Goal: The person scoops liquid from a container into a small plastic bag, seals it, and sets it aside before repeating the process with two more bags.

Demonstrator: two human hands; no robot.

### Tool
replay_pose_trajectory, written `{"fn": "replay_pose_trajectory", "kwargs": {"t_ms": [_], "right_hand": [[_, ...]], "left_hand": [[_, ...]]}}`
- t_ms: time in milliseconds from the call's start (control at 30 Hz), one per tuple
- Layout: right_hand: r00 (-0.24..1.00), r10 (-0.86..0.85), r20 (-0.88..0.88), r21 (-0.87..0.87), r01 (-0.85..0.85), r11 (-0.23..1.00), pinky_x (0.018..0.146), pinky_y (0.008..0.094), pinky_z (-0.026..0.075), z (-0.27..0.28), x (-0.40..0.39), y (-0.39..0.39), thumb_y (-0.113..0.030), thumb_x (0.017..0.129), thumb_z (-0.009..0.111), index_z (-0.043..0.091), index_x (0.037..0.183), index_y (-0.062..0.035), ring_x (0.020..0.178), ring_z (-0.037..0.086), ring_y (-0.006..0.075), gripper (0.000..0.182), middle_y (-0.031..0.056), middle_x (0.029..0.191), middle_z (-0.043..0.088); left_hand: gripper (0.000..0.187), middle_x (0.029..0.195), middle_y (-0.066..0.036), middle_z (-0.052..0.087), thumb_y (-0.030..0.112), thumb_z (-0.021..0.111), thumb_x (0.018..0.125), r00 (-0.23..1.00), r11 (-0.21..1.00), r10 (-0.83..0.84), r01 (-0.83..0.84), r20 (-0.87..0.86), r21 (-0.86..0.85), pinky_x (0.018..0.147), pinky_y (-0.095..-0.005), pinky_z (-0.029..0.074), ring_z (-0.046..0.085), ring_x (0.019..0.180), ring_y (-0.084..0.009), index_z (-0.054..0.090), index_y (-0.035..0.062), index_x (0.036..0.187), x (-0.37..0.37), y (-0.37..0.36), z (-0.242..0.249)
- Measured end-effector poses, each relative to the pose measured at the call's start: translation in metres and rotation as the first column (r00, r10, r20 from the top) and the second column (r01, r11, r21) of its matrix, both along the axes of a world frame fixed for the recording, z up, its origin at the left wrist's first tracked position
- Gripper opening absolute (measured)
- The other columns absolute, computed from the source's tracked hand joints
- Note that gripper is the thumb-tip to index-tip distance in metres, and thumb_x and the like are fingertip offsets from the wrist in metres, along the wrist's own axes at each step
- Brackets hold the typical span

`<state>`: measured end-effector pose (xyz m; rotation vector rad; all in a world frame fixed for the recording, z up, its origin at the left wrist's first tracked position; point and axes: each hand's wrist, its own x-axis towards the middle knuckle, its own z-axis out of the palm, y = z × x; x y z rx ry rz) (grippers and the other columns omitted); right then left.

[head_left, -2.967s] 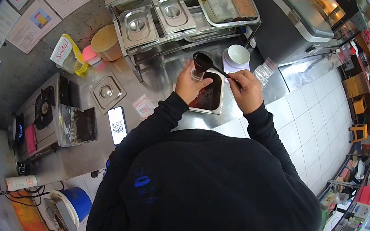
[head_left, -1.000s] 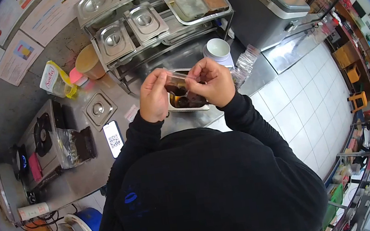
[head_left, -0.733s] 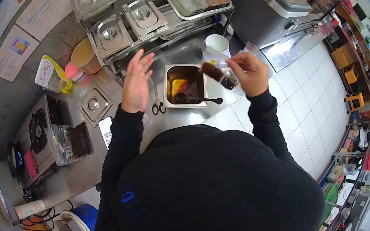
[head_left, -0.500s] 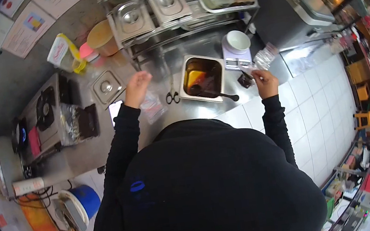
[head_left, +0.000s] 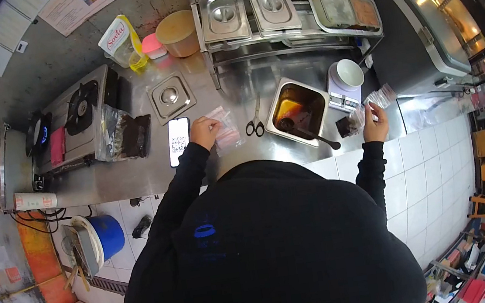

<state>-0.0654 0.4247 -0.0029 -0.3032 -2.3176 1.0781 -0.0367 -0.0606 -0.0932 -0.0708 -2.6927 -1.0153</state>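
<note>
My left hand [head_left: 206,133] is at the edge of the clear plastic bags [head_left: 229,133] on the steel counter, its fingertips closed on them. Close to its other side lies a phone [head_left: 179,142] showing a QR code. My right hand [head_left: 375,124] pinches the clear top of a small plastic bag of dark sauce [head_left: 346,127], which rests near the counter's front edge. Between my hands stand a steel pan [head_left: 327,103] of dark oily sauce with a black ladle [head_left: 328,142] in it, and black-handled scissors [head_left: 255,128].
A white bowl [head_left: 350,73] sits on a kitchen scale [head_left: 343,100], with more clear bags [head_left: 381,96] beside it. A steel lid [head_left: 171,97] lies at left, near the gas stove [head_left: 75,115]. Lidded pans [head_left: 225,16] fill the rack behind.
My left hand has come down from above the counter onto the plastic bags. My right hand has lowered slightly with the sauce bag. The whole view has shifted.
</note>
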Motion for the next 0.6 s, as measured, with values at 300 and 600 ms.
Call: {"fn": "replay_pose_trajectory", "kwargs": {"t_ms": [300,600], "right_hand": [[0.458,0.85,0.259,-0.594,-0.619,0.514,0.055,0.0212,0.046,0.069,0.009,-0.156,-0.023,0.085,0.07,0.065,0.104,0.0016,0.066,0.059,0.0071,0.031,0.0031,0.078,0.066],[0.507,0.853,0.127,-0.632,-0.621,0.464,0.047,0.0208,0.041,0.065,0.001,-0.185,-0.019,0.089,0.064,0.063,0.086,0.0011,0.051,0.05,0.0041,0.021,-0.0016,0.062,0.058]], "left_hand": [[0.012,0.069,-0.001,0.059,0.013,0.073,0.08,0.997,0.805,-0.071,0.061,-0.007,0.59,0.057,-0.0224,0.038,0.046,0.061,-0.0079,0.071,0.0023,0.085,-0.007,0.074,0.132],[0.016,0.069,0.0,0.058,0.014,0.075,0.079,0.962,0.899,-0.086,0.187,-0.259,0.397,0.057,-0.022,0.039,0.047,0.063,-0.006,0.069,0.0003,0.086,-0.012,0.114,0.165]]}}
